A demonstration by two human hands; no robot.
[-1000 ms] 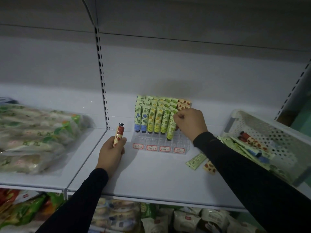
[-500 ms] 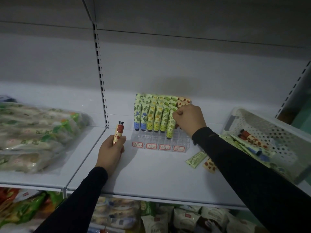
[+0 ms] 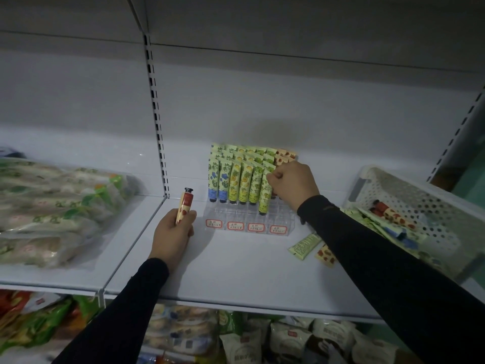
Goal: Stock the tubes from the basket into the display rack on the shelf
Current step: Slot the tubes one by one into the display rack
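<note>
The right hand (image 3: 292,183) has its fingers curled tight, pinching the top edge of a green patterned tube (image 3: 264,195) that stands cap down in the clear plastic tiered display rack (image 3: 246,219). This tube is lower and nearer than the others in its row, toward the right side of the rack. The left hand (image 3: 172,233) grips a cream tube with red spots and a black cap (image 3: 185,204), fingers wrapped round its lower half, cap pointing up and away; the heel of the hand rests on the white metal shelf (image 3: 236,269), just left of the rack.

The rack holds rows of upright tubes: blue-flowered ones at the left, yellow and green in the middle, orange-spotted ones at the far right behind the right hand. Four small red-bordered price labels (image 3: 245,227) line its near edge.

Right of the rack, two loose tubes lie flat on the shelf, one green (image 3: 304,245) and one orange-spotted (image 3: 324,254), partly hidden by the right sleeve. Further right sits a white perforated plastic basket (image 3: 425,206), tilted, with more tubes spilling from it.

On the left shelf section lie clear bags of green-printed packets (image 3: 52,206). Below, the lower shelf holds packaged goods (image 3: 262,337).
</note>
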